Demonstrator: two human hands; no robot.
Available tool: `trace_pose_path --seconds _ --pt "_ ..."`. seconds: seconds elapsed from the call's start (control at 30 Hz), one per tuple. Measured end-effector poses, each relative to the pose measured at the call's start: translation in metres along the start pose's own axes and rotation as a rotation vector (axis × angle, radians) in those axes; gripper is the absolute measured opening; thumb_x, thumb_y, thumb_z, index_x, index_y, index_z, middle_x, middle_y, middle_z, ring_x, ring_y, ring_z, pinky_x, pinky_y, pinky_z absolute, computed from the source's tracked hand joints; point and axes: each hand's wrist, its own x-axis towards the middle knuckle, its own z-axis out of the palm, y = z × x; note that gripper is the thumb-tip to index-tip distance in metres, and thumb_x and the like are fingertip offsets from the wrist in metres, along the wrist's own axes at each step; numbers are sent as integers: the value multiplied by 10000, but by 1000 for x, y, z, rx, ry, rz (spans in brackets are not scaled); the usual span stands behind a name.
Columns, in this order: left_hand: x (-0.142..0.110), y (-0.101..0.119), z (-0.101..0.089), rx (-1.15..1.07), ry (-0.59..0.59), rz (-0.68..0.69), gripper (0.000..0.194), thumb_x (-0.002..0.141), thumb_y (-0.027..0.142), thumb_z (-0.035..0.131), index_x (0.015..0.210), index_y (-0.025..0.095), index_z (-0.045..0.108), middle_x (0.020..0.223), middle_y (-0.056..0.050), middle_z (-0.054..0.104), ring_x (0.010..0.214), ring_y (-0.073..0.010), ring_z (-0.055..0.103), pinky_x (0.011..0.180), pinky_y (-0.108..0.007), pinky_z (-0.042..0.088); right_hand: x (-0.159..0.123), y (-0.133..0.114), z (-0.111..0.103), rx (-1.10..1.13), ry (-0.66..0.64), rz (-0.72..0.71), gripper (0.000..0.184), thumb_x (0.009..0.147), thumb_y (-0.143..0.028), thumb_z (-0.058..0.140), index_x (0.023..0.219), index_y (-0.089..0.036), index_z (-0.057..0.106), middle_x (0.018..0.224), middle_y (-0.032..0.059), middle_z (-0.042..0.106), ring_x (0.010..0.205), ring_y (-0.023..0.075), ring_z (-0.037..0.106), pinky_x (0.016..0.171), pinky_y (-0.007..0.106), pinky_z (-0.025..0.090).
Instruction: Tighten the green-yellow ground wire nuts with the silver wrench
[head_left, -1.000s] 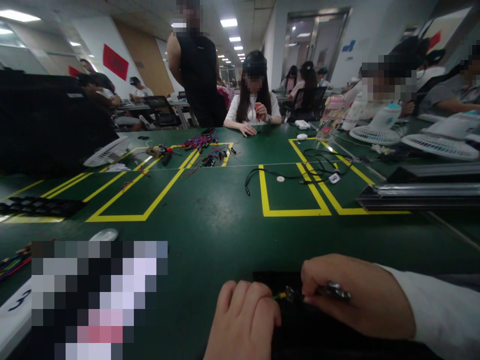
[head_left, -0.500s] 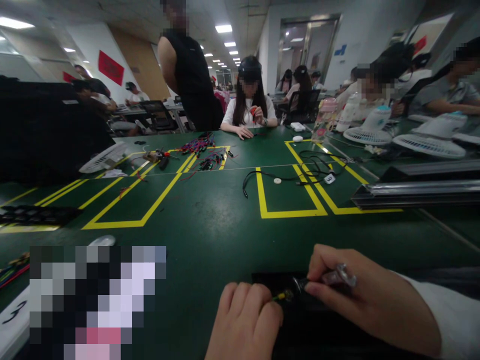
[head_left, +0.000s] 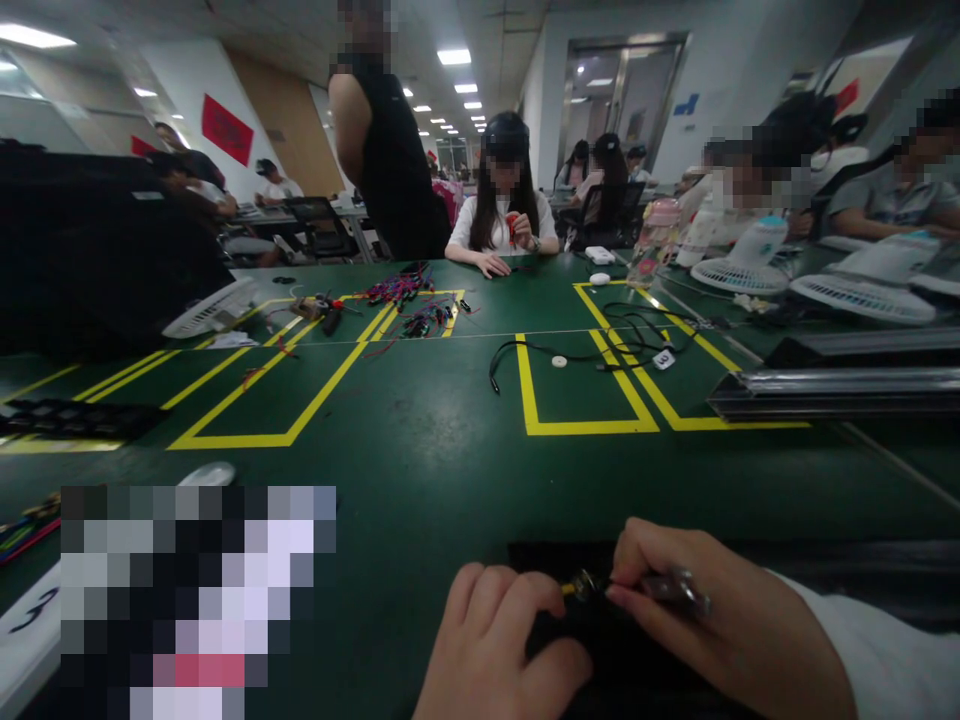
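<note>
My left hand [head_left: 499, 650] is curled at the bottom edge of the view, fingers closed over a small yellow-tipped part [head_left: 570, 589] on a black mat [head_left: 555, 556]. My right hand [head_left: 712, 610] pinches a slim screwdriver with a clear handle [head_left: 664, 585]. Its metal tip meets the part between the two hands. Both hands rest low over the green table [head_left: 420, 470].
Yellow tape boxes [head_left: 592, 425] mark the table. A black cable [head_left: 525, 350], coloured wire bundles [head_left: 409, 300], a white disc [head_left: 208, 473] and a black tray [head_left: 71, 418] lie about. Small fans [head_left: 750, 262] and metal rails [head_left: 832, 392] stand at right. A seated person [head_left: 504, 200] works opposite; another stands.
My left hand has slid further right over the part, hiding most of it. My right hand has lowered the screwdriver slightly. The view has shifted a little.
</note>
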Motion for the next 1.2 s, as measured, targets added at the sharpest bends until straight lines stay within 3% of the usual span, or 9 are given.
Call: trace_pose_path --seconds 0.13,0.23,0.43,0.53,0.67,0.8,1.03,1.1,1.2 --pt "1 3 -21 -48 -172 -94 54 949 235 734 971 284 728 1095 -13 656 949 -253 545 792 -377 431 2 2 -3 -19 -25 -31 122 937 -171 558 839 -242 573 741 -25 658 603 163 590 564 264 439" --pt "2 5 -29 -77 -194 -131 137 908 172 768 971 288 732 1117 -11 649 972 -252 552 816 -371 459 5 3 -7 -35 -40 -60 136 921 -155 578 818 -242 563 713 -35 646 582 157 568 543 254 412" --pt "4 4 -26 33 -200 -63 98 946 208 734 876 235 670 1089 -17 670 964 -251 575 824 -392 448 12 8 -12 -31 -85 -146 148 858 -113 610 809 -246 566 737 -31 671 614 158 575 573 252 421" --pt "4 1 -19 77 -149 -33 122 951 197 707 842 232 665 1046 -12 673 927 -234 581 799 -376 432 15 13 -14 -21 -113 -193 144 865 -113 612 821 -246 577 765 -22 682 661 163 607 619 260 451" --pt "5 -1 -9 88 134 41 346 1058 195 513 728 210 617 910 -5 643 814 -212 539 751 -379 359 18 19 -15 -13 -143 -233 124 890 -131 600 833 -240 580 790 -13 686 693 165 615 645 269 464" --pt "8 3 -14 86 -35 5 420 1119 190 359 796 207 625 977 -22 659 885 -220 551 806 -378 375 18 23 -16 4 -161 -275 96 919 -155 579 869 -234 598 814 -1 686 711 167 617 651 267 461" --pt "10 5 -25 78 -112 -35 448 1141 239 265 866 208 616 1012 -37 689 928 -234 590 863 -391 388 20 21 -18 55 -146 -280 97 887 -140 605 858 -232 602 802 -2 691 690 165 598 636 256 440" --pt "9 3 -25 17 -138 -32 389 1138 250 294 907 212 606 1021 -37 693 920 -232 603 860 -388 406 20 19 -19 72 -122 -247 91 886 -151 612 848 -232 596 773 -14 671 657 155 578 612 247 429" --pt "7 1 -27 -135 -134 -69 118 1073 222 511 983 232 587 1038 -29 679 920 -224 611 829 -350 455 19 16 -21 97 -64 -172 81 909 -197 606 841 -232 580 745 -24 638 637 153 558 594 246 427"
